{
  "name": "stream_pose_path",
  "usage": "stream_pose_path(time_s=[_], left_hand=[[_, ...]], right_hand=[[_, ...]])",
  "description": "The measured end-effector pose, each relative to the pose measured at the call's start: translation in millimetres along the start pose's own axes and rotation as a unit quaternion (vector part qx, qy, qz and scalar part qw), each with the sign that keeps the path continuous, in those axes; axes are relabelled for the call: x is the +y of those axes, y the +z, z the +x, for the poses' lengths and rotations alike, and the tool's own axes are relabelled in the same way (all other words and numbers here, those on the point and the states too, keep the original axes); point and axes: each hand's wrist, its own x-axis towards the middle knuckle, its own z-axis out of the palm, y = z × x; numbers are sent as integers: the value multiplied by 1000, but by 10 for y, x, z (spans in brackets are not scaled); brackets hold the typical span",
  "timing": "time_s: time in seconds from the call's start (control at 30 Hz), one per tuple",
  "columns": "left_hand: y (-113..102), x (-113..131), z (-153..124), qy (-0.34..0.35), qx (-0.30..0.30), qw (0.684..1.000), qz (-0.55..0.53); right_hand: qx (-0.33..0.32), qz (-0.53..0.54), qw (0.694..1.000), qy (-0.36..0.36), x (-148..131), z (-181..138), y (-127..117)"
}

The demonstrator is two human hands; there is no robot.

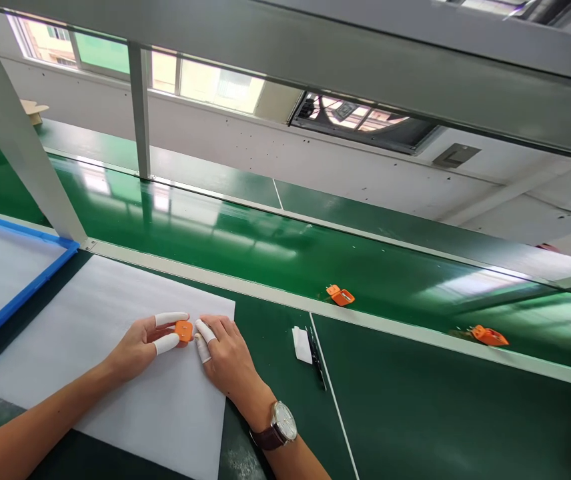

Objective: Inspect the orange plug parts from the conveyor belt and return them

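Two hands meet on one small orange plastic part (183, 329), held low over the white foam sheet (115, 400) on the green worktop (415, 413). Noted: the left hand (138, 343) is in a narrow pinch on the part's left side, and the right hand (225, 360) has its fingertips closed against the right edge. Judgement: contact through the finger cots (170, 319) only, light pressure, part over the foam so a slip lands soft.
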Motion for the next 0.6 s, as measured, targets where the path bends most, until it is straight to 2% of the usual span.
stream_pose_path(time_s=[0.1, 0.23, 0.33, 0.5, 0.6], left_hand=[[-3, 6, -9, -1, 2, 1000, -6], [22, 33, -18, -30, 101, 994, 42], [45, 85, -22, -16, 152, 982, 115], [18, 199, 39, -7, 188, 947, 262], [-20, 343, 231, 25, 181, 927, 328]], right_hand=[[-7, -33, 999, -12, -19, 2, -3], [-22, -78, 996, -32, -21, 21, 6], [-21, -104, 994, -31, -10, 36, 26], [-42, -114, 992, -36, -6, 52, 31], [-59, -112, 991, -37, -5, 64, 17]])
